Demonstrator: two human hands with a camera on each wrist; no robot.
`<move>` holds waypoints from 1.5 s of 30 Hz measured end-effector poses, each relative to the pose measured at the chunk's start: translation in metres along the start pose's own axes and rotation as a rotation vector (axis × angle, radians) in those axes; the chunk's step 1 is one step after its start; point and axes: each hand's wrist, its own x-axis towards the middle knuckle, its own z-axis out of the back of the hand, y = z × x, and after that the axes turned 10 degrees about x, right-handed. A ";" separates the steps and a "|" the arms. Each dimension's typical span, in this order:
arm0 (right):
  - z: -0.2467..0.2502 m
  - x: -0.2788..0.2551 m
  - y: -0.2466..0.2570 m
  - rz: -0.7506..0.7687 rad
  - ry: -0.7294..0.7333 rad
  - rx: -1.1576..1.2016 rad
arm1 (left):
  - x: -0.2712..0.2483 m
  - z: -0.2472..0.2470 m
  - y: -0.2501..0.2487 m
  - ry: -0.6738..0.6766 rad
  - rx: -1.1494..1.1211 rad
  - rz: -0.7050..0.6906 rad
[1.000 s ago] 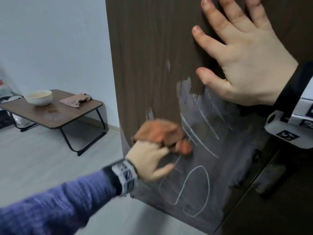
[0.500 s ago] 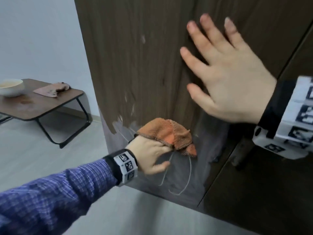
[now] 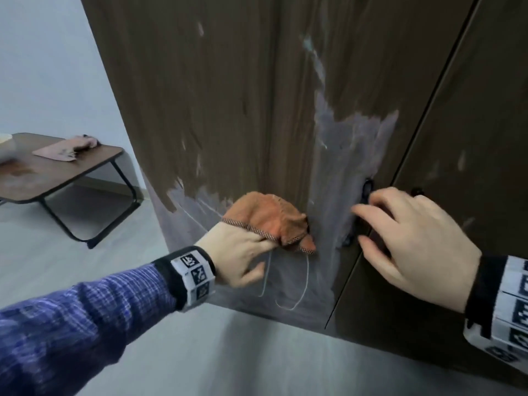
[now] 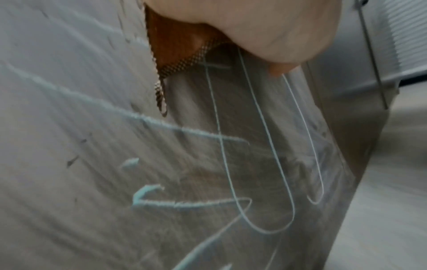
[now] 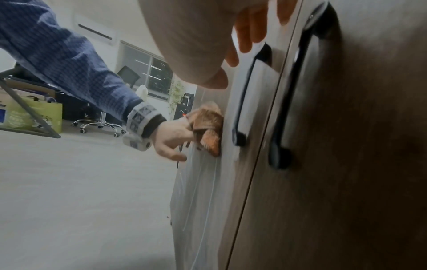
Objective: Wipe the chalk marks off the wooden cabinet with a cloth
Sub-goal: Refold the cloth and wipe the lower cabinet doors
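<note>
Wooden cabinet [image 3: 228, 95]: tall, rigid, dark-grained, standing on the floor; judged immovable under a wiping push, though the door could swing if leaned on near its free edge. Upper door face mostly dark and clean; lower part near the bottom edge filmed grey with smeared chalk. Seam between the two doors running down on the right, with two black handles [image 5: 284, 102] either side of it — obstacles for any stroke toward that edge. Open floor below and to the left, so free room for the elbow; low table [image 3: 57, 172] well apart at far left.

Chalk marks [image 4: 265, 164]: thin looped lines and thicker strokes low on the door, below the cloth, reaching close to the bottom edge. Probably powdery, smearing before lifting.

Cloth [image 3: 268, 221]: orange, soft, light, bunched, pressed against the door just left of the seam. Best held wadded under the fingers, as now, with the stitched hem tucked in.

Left hand [image 3: 237, 252]: clutching the cloth, thumb free beneath.

Right hand [image 3: 414, 247]: at the handles, fingers loosely curled, grasping nothing visible.
</note>
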 end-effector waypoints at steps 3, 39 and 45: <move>0.000 0.002 0.007 -0.205 0.009 0.202 | 0.020 0.025 0.015 -0.184 0.093 0.011; -0.063 -0.011 0.022 -0.708 -0.212 1.332 | 0.075 0.080 0.039 -0.108 0.259 -0.094; -0.061 -0.009 0.024 -0.645 -0.179 1.266 | 0.082 0.114 0.054 -0.294 0.330 -0.119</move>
